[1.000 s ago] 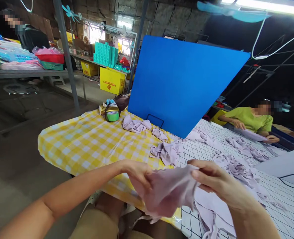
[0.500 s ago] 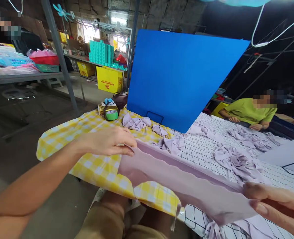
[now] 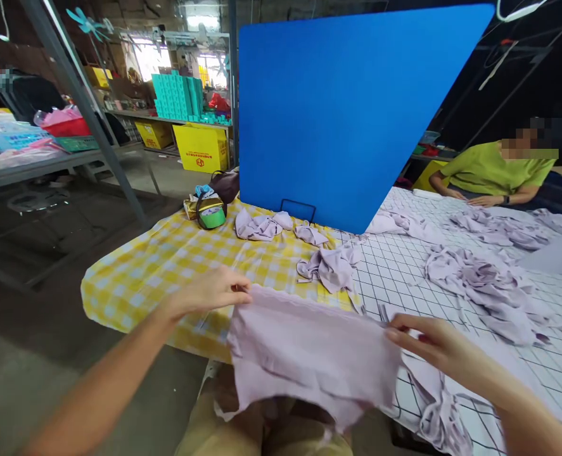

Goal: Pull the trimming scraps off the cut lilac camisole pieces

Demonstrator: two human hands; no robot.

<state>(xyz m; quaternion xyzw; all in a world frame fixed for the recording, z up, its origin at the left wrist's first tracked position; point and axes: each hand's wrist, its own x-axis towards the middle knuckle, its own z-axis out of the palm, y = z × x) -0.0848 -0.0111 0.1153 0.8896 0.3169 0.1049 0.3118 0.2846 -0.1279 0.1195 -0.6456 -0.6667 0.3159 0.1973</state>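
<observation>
A pale lilac piece of fabric (image 3: 309, 354) with a wavy upper edge hangs between my two hands, over the table's front edge and above my lap. My left hand (image 3: 218, 291) pinches its upper left corner between thumb and fingers. At the upper right corner my right hand (image 3: 423, 335) grips it the same way. Just beyond it lies a crumpled lilac cloth (image 3: 332, 266), apart from my hands. Another lilac bundle with thin strips (image 3: 445, 411) lies below my right forearm.
A blue board (image 3: 347, 120) stands upright on the table, by a yellow checked cloth (image 3: 157, 266). Green tape (image 3: 211, 217) lies at the back left. More lilac fabric (image 3: 485, 285) covers the white grid-patterned cloth (image 3: 385, 272). A person in a yellow-green shirt (image 3: 499, 168) sits across at right.
My right hand has come leftward, closer to my left hand. The fabric, stretched long before, now hangs looser and wider downward. The view has shifted slightly.
</observation>
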